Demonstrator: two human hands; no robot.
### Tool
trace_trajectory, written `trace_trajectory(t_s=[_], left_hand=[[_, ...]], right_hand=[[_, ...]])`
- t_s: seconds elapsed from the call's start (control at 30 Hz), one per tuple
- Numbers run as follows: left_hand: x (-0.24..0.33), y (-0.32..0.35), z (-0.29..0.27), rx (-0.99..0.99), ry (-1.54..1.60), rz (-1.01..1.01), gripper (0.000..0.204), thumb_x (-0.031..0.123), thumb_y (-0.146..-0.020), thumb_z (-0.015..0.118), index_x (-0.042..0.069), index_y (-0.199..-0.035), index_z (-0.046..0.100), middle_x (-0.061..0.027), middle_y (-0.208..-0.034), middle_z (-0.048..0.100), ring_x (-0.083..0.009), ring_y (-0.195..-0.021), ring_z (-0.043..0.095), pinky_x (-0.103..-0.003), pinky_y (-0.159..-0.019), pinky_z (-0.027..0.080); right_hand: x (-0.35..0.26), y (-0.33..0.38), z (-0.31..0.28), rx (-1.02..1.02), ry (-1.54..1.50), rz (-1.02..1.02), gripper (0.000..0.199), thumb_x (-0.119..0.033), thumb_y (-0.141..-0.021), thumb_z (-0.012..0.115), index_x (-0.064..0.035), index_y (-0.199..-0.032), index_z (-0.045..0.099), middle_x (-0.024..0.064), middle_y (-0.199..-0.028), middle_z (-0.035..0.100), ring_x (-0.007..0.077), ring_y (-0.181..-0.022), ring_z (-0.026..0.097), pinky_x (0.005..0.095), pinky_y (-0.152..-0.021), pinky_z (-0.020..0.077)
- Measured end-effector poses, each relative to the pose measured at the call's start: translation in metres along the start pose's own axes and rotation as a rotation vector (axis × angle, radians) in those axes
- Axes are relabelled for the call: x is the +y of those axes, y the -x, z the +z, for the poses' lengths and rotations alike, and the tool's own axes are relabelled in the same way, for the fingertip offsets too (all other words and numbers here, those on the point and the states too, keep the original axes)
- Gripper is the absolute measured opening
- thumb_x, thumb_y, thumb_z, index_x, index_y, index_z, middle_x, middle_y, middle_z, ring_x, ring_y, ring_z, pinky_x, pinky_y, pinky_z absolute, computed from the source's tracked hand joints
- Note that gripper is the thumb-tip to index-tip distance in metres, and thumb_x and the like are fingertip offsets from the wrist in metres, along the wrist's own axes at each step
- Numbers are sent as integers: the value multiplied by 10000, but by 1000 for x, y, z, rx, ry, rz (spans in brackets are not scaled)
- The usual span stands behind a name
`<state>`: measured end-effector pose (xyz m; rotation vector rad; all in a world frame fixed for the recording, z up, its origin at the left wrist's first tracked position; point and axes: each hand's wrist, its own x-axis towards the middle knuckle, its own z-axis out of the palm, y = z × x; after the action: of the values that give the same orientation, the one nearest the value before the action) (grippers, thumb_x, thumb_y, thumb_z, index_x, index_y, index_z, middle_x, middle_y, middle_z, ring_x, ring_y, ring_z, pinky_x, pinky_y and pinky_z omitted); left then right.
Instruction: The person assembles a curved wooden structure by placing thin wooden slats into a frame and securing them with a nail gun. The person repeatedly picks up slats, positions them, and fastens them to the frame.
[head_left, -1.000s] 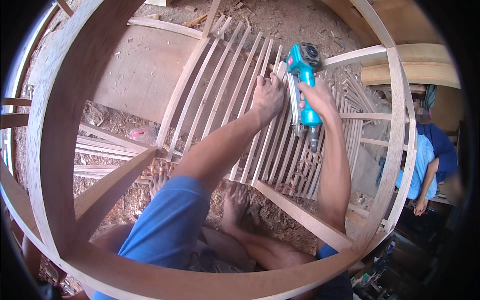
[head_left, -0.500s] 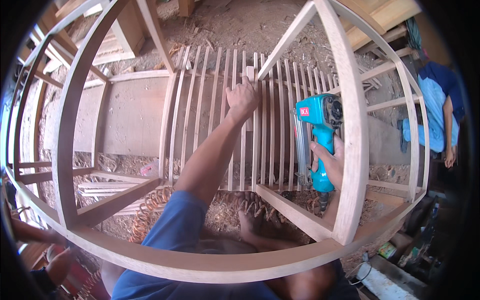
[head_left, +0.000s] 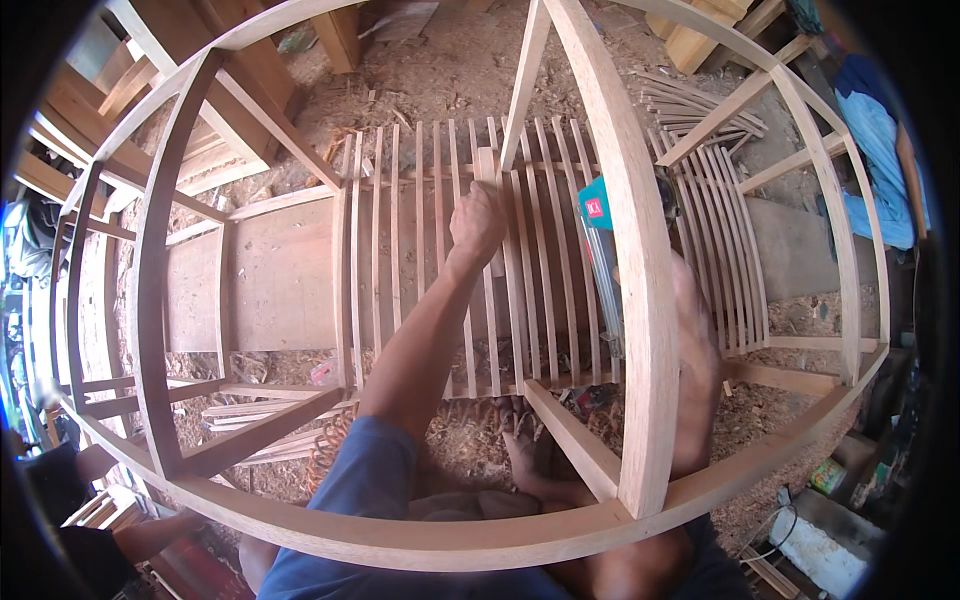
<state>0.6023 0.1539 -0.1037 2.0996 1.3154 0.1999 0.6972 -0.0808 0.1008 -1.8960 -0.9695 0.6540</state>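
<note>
A curved wooden frame (head_left: 400,535) surrounds a row of thin wooden slats (head_left: 395,240) fixed across rails. My left hand (head_left: 478,222) reaches over the slats, fingers curled closed on a short flat wooden block (head_left: 487,166) that lies among them. A teal nail gun (head_left: 595,203) with a clear magazine is over the slats to the right, partly hidden by a thick wooden upright (head_left: 640,300). Behind that upright, my right hand (head_left: 685,295) is wrapped round the gun's handle; its fingers are mostly covered.
Loose sticks (head_left: 690,105) lie beyond the frame at the far right, more strips (head_left: 265,430) at the near left. An orange coiled hose (head_left: 335,435) runs below the slats. Another person's arm (head_left: 160,535) shows at lower left, a person in blue (head_left: 870,150) at right. Shavings cover the ground.
The view has shifted, with the frame's right upright now farther left in the picture. It now covers much of the nail gun. My left hand's fingers have curled in more on the block.
</note>
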Motion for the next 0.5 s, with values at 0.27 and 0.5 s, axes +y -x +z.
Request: trace_trajectory(t_s=[0.27,0.5], left_hand=[[-6,6,0,-18,-14,56,505,196,-1006,427,-140,-1382,445,-269,-985,715,-427,-943,705,-519,-797,574],[-6,16,2,39,48,2,490,273,-1041,433,-100,-1355,477,-258,-1003,715,-399,-929,717,-482,-786,591]], right_hand=[[3,-61,32,-191,115,123,324,-273,-903,715,13,-1035,641,88,-736,630,159,-643,646,344,-588,510],[-12,-144,76,-466,276,27,246,-243,-868,660,1,-877,628,55,-640,600,148,-524,617,326,-528,499]])
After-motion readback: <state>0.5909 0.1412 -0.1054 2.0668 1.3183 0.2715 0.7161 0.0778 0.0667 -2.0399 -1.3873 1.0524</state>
